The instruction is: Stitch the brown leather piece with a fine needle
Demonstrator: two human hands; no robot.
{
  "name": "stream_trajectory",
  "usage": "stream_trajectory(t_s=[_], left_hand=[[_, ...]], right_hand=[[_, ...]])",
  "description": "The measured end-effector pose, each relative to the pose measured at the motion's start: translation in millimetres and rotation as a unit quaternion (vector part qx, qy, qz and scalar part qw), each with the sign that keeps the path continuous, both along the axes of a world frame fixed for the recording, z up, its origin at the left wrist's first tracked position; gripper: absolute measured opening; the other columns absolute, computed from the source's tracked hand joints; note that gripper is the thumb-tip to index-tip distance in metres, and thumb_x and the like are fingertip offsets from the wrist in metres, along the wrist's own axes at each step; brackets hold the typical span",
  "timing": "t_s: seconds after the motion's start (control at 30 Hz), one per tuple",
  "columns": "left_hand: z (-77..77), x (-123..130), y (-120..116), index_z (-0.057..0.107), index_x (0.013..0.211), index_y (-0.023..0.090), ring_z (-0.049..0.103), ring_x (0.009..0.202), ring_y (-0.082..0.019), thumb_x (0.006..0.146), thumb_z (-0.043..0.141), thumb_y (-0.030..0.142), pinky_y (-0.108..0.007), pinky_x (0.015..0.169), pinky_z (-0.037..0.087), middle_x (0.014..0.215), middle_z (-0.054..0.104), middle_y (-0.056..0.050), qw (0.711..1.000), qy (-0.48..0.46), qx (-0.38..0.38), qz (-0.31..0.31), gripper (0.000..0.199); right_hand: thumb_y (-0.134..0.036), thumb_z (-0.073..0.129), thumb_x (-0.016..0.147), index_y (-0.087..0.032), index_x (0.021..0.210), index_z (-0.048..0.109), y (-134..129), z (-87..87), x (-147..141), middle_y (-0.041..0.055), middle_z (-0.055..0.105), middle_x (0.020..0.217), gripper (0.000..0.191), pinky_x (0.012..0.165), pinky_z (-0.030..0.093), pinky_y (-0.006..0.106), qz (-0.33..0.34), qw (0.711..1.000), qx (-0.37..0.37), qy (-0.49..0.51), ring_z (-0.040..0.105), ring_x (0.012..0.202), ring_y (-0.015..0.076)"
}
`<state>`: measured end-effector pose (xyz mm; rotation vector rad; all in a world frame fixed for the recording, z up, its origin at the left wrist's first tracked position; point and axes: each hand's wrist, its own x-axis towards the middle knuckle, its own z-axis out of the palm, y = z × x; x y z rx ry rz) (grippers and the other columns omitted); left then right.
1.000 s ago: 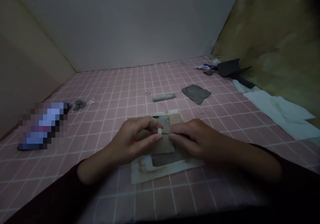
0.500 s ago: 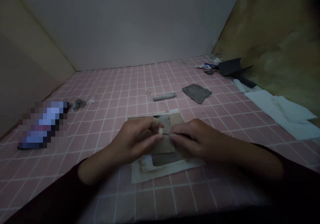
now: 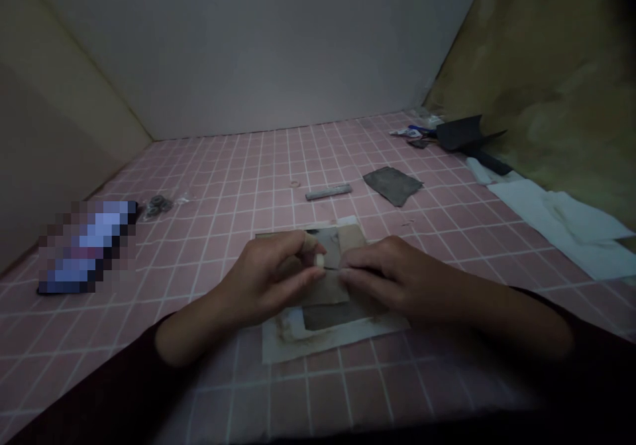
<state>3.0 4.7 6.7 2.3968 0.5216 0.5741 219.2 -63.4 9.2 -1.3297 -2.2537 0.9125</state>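
Observation:
Between thumb and forefinger of my left hand (image 3: 273, 269) is a small cream-coloured piece (image 3: 320, 260), too small to identify. One of that hand's fingers has a pale wrap (image 3: 309, 240) around it. My right hand (image 3: 392, 269) is pinched closed just to the right, its fingertips close to the piece. A thin dark line runs between the two hands; whatever the right fingers grip is hidden. Both hands hover over or rest on brownish sandpaper sheets (image 3: 325, 294), which lie on a stained white cloth or paper (image 3: 283, 349).
Beyond the hands lie a grey bar (image 3: 328, 192), a pale ring (image 3: 295, 183) and a dark grey sheet (image 3: 393, 185). A blurred phone (image 3: 92, 249) and bagged dark rings (image 3: 158, 205) are left. A black dustpan-like object (image 3: 462, 134) and white paper (image 3: 556, 223) are right.
The view has shifted very slightly. Both hands keep nearly the same pose and grip.

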Motion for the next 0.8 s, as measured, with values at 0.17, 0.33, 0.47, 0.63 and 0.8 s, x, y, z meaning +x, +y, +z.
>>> stream_trajectory(t_s=[0.17,0.33,0.47,0.63,0.8], left_hand=[[2.5,1.3,0.1,0.057,0.087,0.016,0.060,0.074,-0.012,0.090,0.055,0.031,-0.024,0.067,0.046,0.082,0.064,-0.001,0.998,0.012,-0.051,0.019,0.015],[-4.2,0.5,1.1,0.056,0.103,0.018,0.062,0.084,-0.015,0.090,0.055,0.025,-0.026,0.073,0.046,0.093,0.065,-0.003,0.998,0.017,0.061,-0.001,0.015],[-1.8,0.2,1.2,0.057,0.101,0.018,0.062,0.085,-0.015,0.090,0.055,0.025,-0.025,0.073,0.047,0.094,0.065,-0.003,0.999,0.008,0.030,-0.006,0.014],[2.6,0.2,1.3,0.057,0.088,0.016,0.059,0.073,-0.012,0.092,0.052,0.030,-0.023,0.067,0.045,0.082,0.063,-0.001,0.997,0.022,-0.067,0.004,0.016],[-3.0,-0.2,1.9,0.056,0.095,0.017,0.061,0.083,-0.014,0.090,0.054,0.027,-0.025,0.073,0.045,0.091,0.064,-0.003,1.000,0.024,0.005,-0.001,0.012]], right_hand=[[-0.019,0.043,0.091,-0.016,0.074,0.050,-3.8,-9.4,-3.8,0.0008,0.053,0.069,0.018,0.060,0.033,0.026,-0.031,0.989,0.122,-0.079,0.047,0.062,0.0119],[-0.020,0.041,0.093,-0.017,0.064,0.047,1.0,0.9,-0.2,-0.0026,0.049,0.059,0.029,0.054,0.033,0.022,0.011,0.999,-0.050,0.012,0.047,0.055,0.0089],[-0.021,0.041,0.093,-0.016,0.064,0.047,1.3,3.5,0.3,-0.0029,0.049,0.058,0.030,0.053,0.032,0.021,0.016,0.999,-0.044,0.025,0.047,0.054,0.0083],[-0.018,0.043,0.090,-0.016,0.073,0.050,-2.6,-9.6,-4.4,0.0004,0.053,0.068,0.018,0.059,0.032,0.025,-0.032,0.987,0.137,-0.083,0.047,0.061,0.0115],[-0.019,0.044,0.091,-0.016,0.068,0.049,-0.6,-4.8,-3.4,-0.0013,0.052,0.063,0.024,0.056,0.032,0.024,-0.018,0.998,0.043,-0.036,0.047,0.058,0.0102]])
